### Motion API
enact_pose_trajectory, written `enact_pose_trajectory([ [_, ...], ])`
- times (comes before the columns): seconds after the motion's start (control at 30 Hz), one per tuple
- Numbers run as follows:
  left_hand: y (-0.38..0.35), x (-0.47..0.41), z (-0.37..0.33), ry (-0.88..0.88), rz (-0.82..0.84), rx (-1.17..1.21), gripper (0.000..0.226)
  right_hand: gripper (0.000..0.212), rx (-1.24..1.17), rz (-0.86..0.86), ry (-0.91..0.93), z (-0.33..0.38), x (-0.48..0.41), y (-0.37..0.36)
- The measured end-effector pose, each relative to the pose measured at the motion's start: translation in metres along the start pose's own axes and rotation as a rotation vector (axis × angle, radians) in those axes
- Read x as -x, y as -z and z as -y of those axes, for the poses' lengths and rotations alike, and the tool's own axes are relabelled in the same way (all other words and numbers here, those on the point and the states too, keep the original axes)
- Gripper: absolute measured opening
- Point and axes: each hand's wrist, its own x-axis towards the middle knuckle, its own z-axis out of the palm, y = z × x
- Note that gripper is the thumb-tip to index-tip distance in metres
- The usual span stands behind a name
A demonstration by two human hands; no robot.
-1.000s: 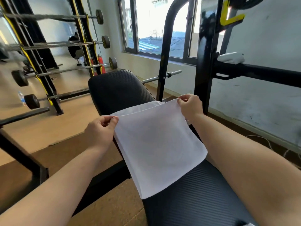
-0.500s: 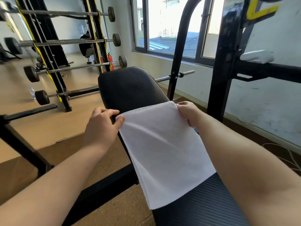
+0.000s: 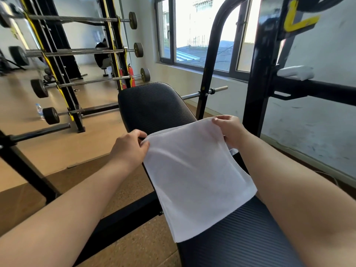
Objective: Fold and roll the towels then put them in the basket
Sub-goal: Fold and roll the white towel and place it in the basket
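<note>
On the black ribbed padded surface, a black-and-yellow barbell rack to its left, our left hand and right hand pinch the far corners of a folded white cloth towel.

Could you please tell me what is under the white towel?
The black bench pad lies under the towel and shows beyond both ends. Whatever sits on the covered stretch is hidden.
</note>
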Motion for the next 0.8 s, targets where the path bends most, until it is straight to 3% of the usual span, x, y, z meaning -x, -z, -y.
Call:
enact_pose_trajectory([
  [0.17, 0.008, 0.004, -0.012, 0.148, 0.056, 0.168, 0.022, 0.007, 0.025, -0.053, 0.077, 0.023, 0.017, 0.018],
  [0.4, 0.052, 0.019, -0.040, 0.505, 0.085, 0.838, 0.020, 0.007, 0.059, -0.043, 0.138, 0.064, 0.067, 0.049],
  [0.57, 0.095, 0.043, -0.050, 0.351, 0.201, 0.837, 0.018, 0.004, 0.042, -0.058, 0.186, 0.092, 0.115, 0.068],
  [0.73, 0.132, 0.070, -0.064, 0.323, 0.127, 0.876, 0.013, 0.006, -0.096, -0.005, 0.188, 0.115, 0.165, 0.081],
  [0.8, 0.146, 0.083, -0.068, 0.256, 0.082, 0.753, 0.014, 0.008, -0.147, 0.018, 0.181, 0.123, 0.185, 0.085],
])
